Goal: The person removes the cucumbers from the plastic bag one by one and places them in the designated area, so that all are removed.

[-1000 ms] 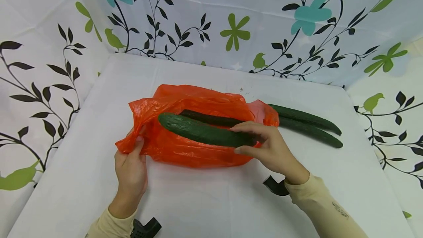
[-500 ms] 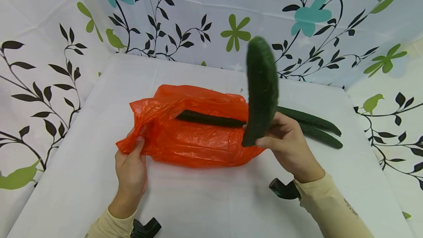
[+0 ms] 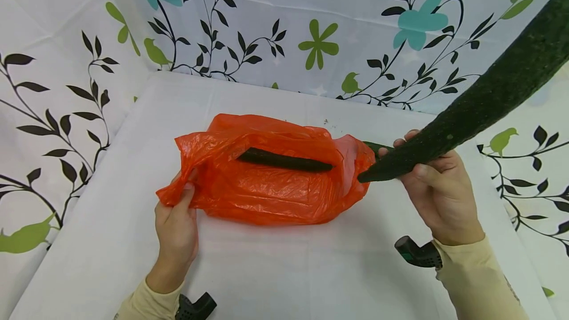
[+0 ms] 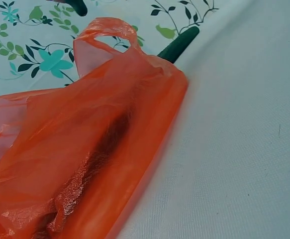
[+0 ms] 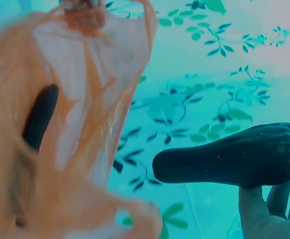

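In the head view my left hand pinches the left edge of an orange plastic bag lying on its side. Through the bag's mouth shows a dark green cucumber. My right hand grips a large cucumber near its lower end, to the right of the bag. It slants up and right, its far end cut off by the frame's edge. The right wrist view shows this cucumber apart from the bag. Behind the bag's right end, another cucumber peeks out, mostly hidden.
A white cloth covers the table. Patterned curtains with leaves and birds stand behind it and at both sides. Black devices are strapped at both wrists. In the left wrist view a cucumber end sticks out past the bag.
My right hand has lifted the cucumber from over the bag's mouth, swung it upright, then carried it right toward the camera. My left hand and the bag have hardly moved.
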A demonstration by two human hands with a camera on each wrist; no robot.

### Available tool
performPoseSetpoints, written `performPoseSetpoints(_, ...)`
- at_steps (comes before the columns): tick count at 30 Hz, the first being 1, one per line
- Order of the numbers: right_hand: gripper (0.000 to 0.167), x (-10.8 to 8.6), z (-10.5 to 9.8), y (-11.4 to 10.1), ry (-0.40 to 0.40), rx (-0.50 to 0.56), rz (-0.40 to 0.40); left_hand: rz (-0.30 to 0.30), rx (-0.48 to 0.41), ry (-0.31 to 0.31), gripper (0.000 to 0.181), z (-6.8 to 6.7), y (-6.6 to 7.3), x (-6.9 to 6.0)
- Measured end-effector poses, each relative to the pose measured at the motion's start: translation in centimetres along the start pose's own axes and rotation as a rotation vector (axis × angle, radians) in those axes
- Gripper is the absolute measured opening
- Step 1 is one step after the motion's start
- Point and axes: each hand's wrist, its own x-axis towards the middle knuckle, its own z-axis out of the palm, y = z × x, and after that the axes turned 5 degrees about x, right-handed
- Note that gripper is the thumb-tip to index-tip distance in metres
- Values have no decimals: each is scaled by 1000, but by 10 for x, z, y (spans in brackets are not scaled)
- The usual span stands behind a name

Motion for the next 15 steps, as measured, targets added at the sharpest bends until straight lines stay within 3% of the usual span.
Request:
performPoseSetpoints(10,42,-15,-30,-21,92,-64,-65,-8,10,17,41,-1,0,1)
performPoseSetpoints(15,47,-23,-47,-27,153,-179,-100,-11,24,5,42,-2,0,0)
